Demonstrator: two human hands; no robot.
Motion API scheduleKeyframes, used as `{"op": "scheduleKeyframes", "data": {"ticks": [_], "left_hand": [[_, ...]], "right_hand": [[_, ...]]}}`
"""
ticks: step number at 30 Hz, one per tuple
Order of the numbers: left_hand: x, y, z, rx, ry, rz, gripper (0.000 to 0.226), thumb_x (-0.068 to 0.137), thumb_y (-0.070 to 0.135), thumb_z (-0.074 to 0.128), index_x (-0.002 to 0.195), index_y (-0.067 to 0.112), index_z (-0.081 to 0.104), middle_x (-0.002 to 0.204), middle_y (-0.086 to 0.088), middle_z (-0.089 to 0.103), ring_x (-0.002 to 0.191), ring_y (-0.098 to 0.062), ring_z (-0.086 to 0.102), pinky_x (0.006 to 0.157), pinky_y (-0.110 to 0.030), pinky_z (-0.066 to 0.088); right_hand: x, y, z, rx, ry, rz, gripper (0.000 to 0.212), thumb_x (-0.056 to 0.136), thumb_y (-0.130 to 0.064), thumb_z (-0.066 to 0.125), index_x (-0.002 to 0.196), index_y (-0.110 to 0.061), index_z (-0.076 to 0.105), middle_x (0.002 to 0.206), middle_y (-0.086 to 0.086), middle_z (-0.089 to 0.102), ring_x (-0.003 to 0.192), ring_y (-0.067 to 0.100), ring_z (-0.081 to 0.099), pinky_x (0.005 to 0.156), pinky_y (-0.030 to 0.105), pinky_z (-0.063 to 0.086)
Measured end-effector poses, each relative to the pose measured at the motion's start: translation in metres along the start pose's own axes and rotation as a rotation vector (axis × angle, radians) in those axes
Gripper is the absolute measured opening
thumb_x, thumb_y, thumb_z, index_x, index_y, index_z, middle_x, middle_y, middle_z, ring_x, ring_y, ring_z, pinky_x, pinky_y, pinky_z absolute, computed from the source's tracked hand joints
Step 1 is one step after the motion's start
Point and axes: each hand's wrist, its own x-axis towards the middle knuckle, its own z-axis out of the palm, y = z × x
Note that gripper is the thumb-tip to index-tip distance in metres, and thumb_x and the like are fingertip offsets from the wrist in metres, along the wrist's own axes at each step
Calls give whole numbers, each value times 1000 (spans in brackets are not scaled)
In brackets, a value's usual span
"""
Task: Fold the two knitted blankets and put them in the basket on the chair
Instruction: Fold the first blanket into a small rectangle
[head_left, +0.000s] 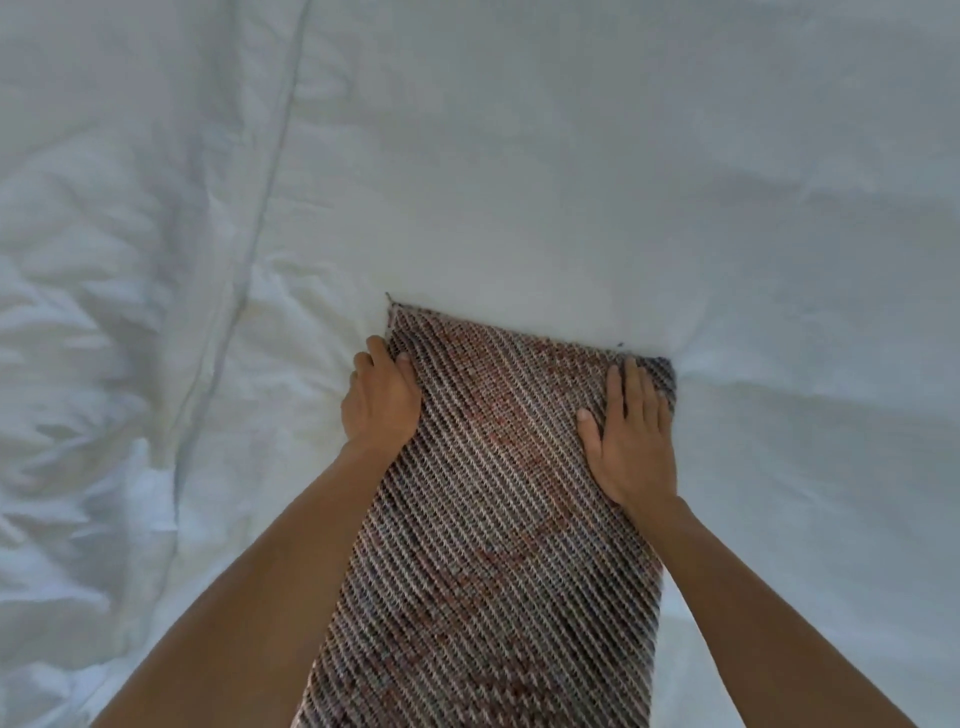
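Knitted blanket (493, 519) laid as a long narrow strip on the white bed (571, 182), running from 6 o'clock up to the middle of the view, far end square-cut and slightly skewed toward 1 o'clock.

Right hand (631, 447) flat, fingers straight and close together, pressing the knit by its far corner at 3 o'clock. Left hand (382, 402) cupped against the opposite edge at 9 o'clock, thumb on the knit, fingers down beside it; pinching or only nudging, cannot tell.

Probably squaring the strip before the next fold. Best to even both long edges first, press out trapped bulges toward 12 o'clock, then take both far corners together and bring them back toward 6 o'clock, matching corners. Loose knit likely to stretch and creep, so lift rather than drag.

Around: soft rumpled bedding at 9 o'clock (62, 364) and a long seam (270, 171) at 10 o'clock, both giving an uneven base. No second blanket, basket or chair in view.
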Motion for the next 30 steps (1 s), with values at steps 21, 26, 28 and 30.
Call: {"op": "scheduleKeyframes", "data": {"ticks": [21, 26, 28, 30], "left_hand": [[27, 54, -49, 722, -219, 795, 43, 68, 5, 63, 107, 6, 45, 105, -11, 49, 103, -28, 49, 98, -36, 38], [4, 49, -75, 645, -184, 776, 33, 70, 6, 56, 98, 9, 39, 83, -3, 41, 79, -22, 44, 79, -33, 38], [-9, 41, -83, 636, -123, 780, 35, 71, 9, 55, 103, 7, 43, 88, -5, 43, 80, -20, 38, 82, -37, 40], [-25, 31, -90, 618, -83, 785, 32, 73, 13, 56, 102, 6, 43, 87, -5, 42, 79, -20, 37, 81, -37, 39]], "right_hand": [[39, 8, -66, -87, -28, -116, 39, 78, -20, 58, 112, -3, 50, 116, 14, 50, 111, 31, 43, 100, 38, 30], [15, 9, -80, -72, 77, -177, 31, 82, -22, 59, 106, -5, 49, 104, 12, 57, 101, 31, 51, 99, 39, 32], [-1, 7, -85, -81, 121, -173, 32, 82, -22, 58, 107, -4, 49, 104, 14, 56, 99, 32, 50, 90, 40, 36], [-20, 4, -90, -99, 168, -171, 33, 82, -21, 58, 108, -3, 49, 103, 15, 55, 98, 33, 49, 86, 40, 37]]}}
